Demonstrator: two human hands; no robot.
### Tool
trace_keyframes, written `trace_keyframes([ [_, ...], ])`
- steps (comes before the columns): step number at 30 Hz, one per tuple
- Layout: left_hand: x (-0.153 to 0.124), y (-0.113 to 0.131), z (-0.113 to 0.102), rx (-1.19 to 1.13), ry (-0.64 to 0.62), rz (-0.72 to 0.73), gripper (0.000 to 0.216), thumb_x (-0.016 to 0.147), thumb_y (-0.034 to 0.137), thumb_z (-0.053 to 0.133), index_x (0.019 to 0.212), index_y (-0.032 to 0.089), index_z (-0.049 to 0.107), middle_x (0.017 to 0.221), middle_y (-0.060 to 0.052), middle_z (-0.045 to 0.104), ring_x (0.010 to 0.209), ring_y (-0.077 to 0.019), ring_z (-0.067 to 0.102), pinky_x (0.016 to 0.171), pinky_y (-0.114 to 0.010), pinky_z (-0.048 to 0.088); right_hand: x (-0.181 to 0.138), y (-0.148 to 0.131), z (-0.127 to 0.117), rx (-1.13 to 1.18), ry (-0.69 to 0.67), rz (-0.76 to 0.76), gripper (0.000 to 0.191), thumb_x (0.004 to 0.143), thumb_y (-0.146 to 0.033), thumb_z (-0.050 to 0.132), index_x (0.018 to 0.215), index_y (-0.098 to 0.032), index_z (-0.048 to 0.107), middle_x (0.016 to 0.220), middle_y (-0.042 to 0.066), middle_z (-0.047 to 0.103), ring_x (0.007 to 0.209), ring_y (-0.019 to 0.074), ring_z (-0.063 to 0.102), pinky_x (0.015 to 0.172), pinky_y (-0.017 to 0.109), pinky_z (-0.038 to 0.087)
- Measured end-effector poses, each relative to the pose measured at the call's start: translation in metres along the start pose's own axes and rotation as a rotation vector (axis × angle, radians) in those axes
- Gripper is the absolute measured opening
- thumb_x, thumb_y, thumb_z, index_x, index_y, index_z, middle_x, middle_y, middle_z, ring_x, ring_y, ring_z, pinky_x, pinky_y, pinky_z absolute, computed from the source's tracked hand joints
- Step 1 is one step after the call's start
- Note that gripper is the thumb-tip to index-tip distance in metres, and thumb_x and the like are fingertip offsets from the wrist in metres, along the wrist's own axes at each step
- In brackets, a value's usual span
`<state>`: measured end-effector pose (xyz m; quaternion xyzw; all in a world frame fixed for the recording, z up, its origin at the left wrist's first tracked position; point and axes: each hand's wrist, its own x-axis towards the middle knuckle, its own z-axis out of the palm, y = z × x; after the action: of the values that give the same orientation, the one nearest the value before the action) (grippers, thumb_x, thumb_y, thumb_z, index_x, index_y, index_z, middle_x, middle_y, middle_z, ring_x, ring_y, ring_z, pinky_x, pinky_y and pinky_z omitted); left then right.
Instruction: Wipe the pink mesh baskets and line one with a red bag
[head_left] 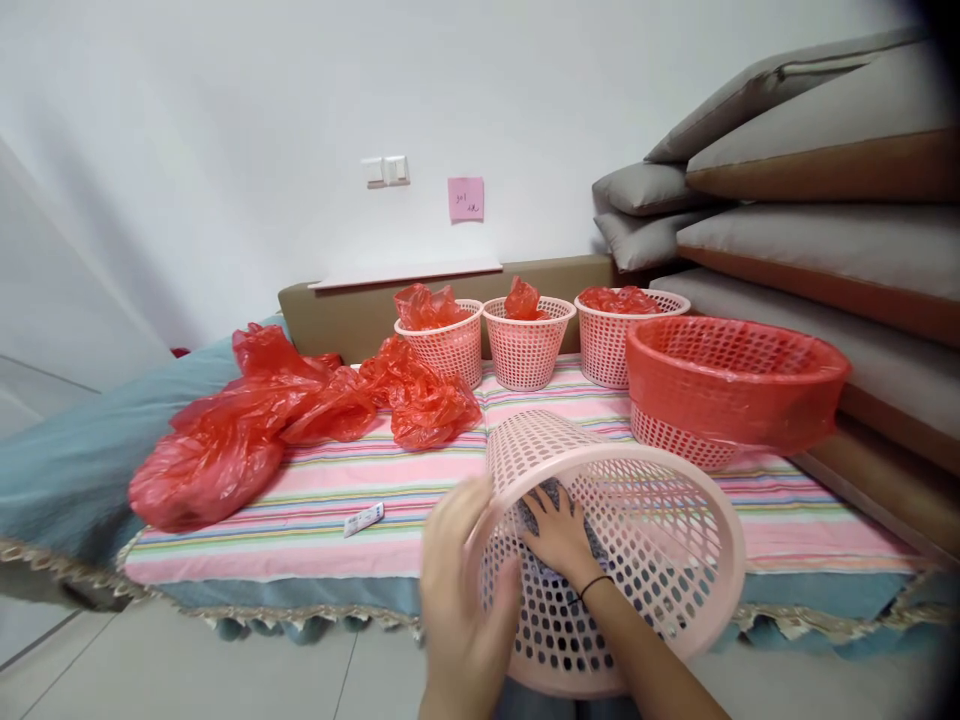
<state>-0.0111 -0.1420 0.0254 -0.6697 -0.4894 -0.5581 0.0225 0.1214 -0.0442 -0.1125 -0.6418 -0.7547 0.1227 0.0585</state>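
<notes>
Pink basket [630, 455], tipped with its mouth toward the camera, is gripped by the rim in the left hand [466, 590] at the front of the striped sheet [442, 480]. Inside it, a grey cloth [598, 545] is covered by the right hand [559, 535], its fingers spread. Crumpled red plastic [523, 300] is held in three baskets [525, 350] behind; another basket [682, 440], at right, is lined with a red bag [727, 410].
</notes>
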Motion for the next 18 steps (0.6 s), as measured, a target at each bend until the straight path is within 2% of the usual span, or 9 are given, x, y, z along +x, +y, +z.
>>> trace_keyframes([
  [4, -0.014, -0.017, 0.006, 0.168, 0.079, 0.075, 0.045, 0.095, 0.01, 0.05, 0.138, 0.023, 0.052, 0.125, -0.008, 0.07, 0.113, -0.0189, 0.066, 0.094, -0.03, 0.052, 0.0, -0.002, 0.004, -0.013, 0.022, 0.002, 0.066, 0.091, -0.052, 0.044, 0.152, -0.028, 0.04, 0.162, 0.004, 0.033, 0.148, 0.0432, 0.018, 0.115, 0.062, 0.014],
  [6, -0.017, -0.024, 0.005, 0.236, 0.107, 0.083, 0.048, 0.093, 0.004, 0.046, 0.137, 0.022, 0.053, 0.123, -0.007, 0.071, 0.111, -0.0167, 0.068, 0.092, -0.025, 0.052, 0.002, -0.002, 0.006, -0.032, 0.029, 0.005, 0.067, 0.09, -0.052, 0.046, 0.152, -0.028, 0.04, 0.161, 0.004, 0.034, 0.148, 0.0434, 0.019, 0.115, 0.062, 0.013],
  [12, -0.013, -0.041, 0.008, 0.275, 0.148, 0.029, 0.047, 0.093, 0.004, 0.048, 0.136, 0.021, 0.055, 0.122, -0.007, 0.072, 0.109, -0.0175, 0.07, 0.089, -0.023, 0.053, 0.027, -0.001, 0.001, -0.061, -0.004, -0.011, 0.067, 0.086, -0.046, 0.049, 0.151, -0.029, 0.043, 0.161, 0.003, 0.035, 0.147, 0.045, 0.018, 0.112, 0.065, 0.015],
  [18, -0.004, -0.059, 0.02, 0.214, 0.11, -0.03, 0.049, 0.094, 0.005, 0.049, 0.14, 0.023, 0.052, 0.128, -0.007, 0.07, 0.114, -0.0177, 0.069, 0.091, -0.023, 0.054, 0.06, 0.0, -0.006, -0.059, 0.023, -0.032, 0.065, 0.084, -0.043, 0.052, 0.148, -0.029, 0.047, 0.158, 0.002, 0.04, 0.144, 0.0447, 0.022, 0.111, 0.064, 0.017],
])
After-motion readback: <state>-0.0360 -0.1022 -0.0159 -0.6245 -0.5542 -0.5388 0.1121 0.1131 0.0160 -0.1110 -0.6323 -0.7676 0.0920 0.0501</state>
